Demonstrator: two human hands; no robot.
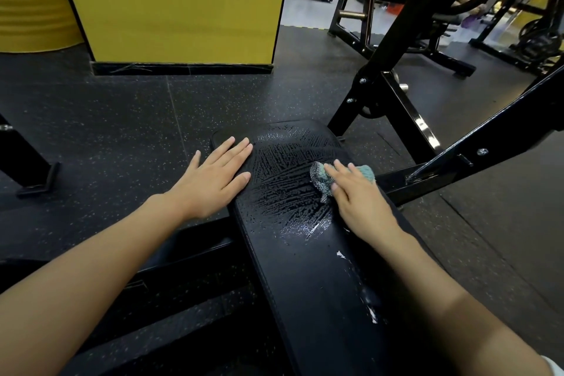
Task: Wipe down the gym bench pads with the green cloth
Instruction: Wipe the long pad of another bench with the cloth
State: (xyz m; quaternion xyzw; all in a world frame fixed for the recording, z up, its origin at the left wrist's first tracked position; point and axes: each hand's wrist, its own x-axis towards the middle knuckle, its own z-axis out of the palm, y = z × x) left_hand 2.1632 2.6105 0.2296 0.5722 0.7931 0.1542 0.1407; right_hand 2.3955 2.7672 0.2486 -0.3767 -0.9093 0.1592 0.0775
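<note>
Mid-wipe: my right hand (357,195) presses the green cloth (323,178) flat under straight fingers at the bench pad's (305,268) far right edge. My left hand (213,175) lies spread on its left edge. Next, I judge, drag the cloth toward the dry near stretch.

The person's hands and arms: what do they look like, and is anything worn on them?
Both are bare: the left hand and the right hand show no gloves, rings or watch, and the nails look short and plain. The forearms are uncovered too. Only in the lower right corner does the edge of a white sleeve show.
</note>
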